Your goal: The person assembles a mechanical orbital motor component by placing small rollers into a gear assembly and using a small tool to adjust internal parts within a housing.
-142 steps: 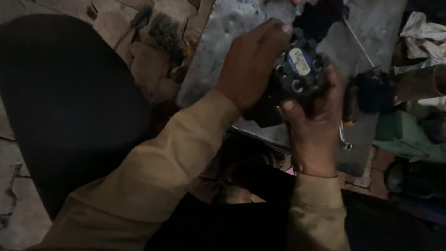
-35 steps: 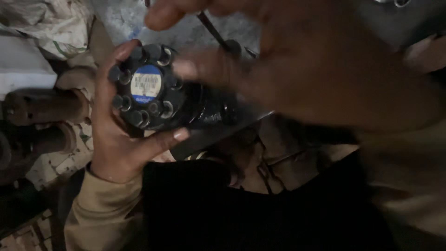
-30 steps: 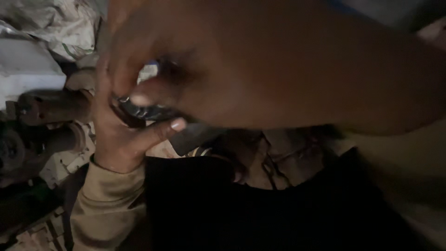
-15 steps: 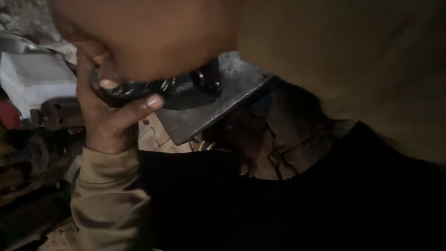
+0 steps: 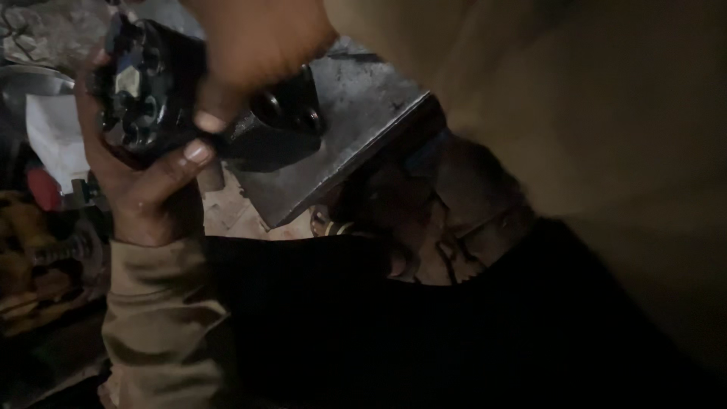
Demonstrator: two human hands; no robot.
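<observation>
Raised, black motor (image 5: pixel 151 83) apparently overlaps steel plate (image 5: pixel 356 113).

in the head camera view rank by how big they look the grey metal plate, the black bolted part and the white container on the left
1. Grey metal plate, largest.
2. Black bolted part, gripped by the left hand with the right hand over it; nearness to the camera may inflate it.
3. White container, smallest, partly hidden.
</observation>
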